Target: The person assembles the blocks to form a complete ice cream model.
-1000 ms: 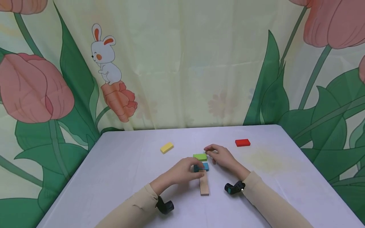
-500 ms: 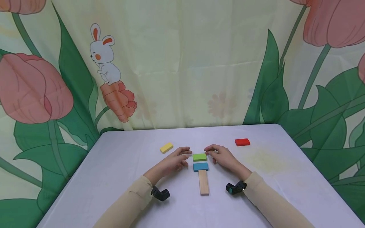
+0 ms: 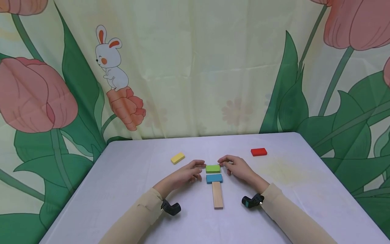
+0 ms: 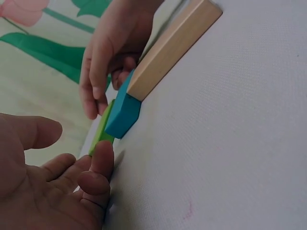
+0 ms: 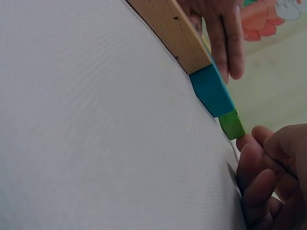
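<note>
A light green block (image 3: 213,169) lies crosswise on the table, just beyond a blue block (image 3: 214,178). A long natural-wood block (image 3: 217,195) runs from the blue one toward the person, its end against the blue side. My left hand (image 3: 182,174) is at the green block's left end, fingertips right at it and fingers loosely bent. At the opposite end is my right hand (image 3: 239,167), with relaxed, bent fingers and a fingertip right at the green end in the right wrist view. Neither hand is wrapped around a block.
A yellow block (image 3: 177,158) lies beyond the left hand, and a red block (image 3: 258,152) sits farther back on the right. The white-covered table (image 3: 122,189) ends at a printed curtain (image 3: 195,84) behind. Each wrist carries a black camera.
My left hand has let go of the blue block, moved left and away from the person, then come in to the green block's left end. My right hand has stayed almost still.
</note>
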The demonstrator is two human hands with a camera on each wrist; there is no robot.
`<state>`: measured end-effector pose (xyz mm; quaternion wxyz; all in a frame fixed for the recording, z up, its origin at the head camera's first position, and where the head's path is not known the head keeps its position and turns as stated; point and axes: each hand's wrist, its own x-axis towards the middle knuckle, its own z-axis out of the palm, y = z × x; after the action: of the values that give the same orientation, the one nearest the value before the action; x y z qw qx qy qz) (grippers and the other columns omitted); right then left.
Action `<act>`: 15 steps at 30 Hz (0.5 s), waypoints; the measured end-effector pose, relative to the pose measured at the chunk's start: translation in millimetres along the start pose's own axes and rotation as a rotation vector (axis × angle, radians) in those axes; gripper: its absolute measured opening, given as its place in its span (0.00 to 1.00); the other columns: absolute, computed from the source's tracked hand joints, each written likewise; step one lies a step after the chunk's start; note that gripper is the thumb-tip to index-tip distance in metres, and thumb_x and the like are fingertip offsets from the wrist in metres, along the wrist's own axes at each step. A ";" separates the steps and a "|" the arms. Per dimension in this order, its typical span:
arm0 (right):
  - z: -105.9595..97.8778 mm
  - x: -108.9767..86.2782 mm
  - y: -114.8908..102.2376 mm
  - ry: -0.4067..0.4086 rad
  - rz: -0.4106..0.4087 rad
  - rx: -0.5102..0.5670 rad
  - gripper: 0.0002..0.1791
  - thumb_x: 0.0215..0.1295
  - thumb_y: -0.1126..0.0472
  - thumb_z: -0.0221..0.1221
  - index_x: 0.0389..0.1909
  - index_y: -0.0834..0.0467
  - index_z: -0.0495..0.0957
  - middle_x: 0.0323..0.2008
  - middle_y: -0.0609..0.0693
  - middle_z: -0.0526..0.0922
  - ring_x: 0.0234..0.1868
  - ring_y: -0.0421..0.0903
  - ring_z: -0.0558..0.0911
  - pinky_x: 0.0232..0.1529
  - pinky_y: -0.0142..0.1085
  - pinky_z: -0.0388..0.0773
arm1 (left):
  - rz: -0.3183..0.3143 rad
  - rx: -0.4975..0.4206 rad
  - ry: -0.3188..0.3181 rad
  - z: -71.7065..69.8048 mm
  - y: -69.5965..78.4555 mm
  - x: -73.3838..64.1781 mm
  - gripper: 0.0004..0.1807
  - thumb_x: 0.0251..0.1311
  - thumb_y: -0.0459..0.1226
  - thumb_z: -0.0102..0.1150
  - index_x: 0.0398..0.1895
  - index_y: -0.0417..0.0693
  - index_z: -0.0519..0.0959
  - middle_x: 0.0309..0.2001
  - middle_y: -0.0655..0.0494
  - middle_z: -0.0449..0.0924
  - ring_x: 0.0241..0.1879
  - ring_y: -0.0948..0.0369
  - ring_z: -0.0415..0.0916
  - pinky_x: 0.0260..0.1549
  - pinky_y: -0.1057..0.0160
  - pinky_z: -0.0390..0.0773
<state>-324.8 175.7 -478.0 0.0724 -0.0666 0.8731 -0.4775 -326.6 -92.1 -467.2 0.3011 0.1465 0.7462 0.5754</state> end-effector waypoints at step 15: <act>1.8 0.1 1.2 0.003 0.001 -0.011 0.13 0.76 0.62 0.54 0.53 0.53 0.84 0.43 0.48 0.87 0.27 0.46 0.77 0.33 0.36 0.71 | 0.003 0.023 0.014 2.9 -0.7 -5.1 0.28 0.78 0.38 0.44 0.78 0.47 0.60 0.74 0.50 0.66 0.45 0.60 0.75 0.42 0.66 0.68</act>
<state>-324.6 174.9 -480.0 0.0711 -0.0660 0.8758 -0.4728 -320.8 -93.0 -466.9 0.2933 0.1470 0.7548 0.5680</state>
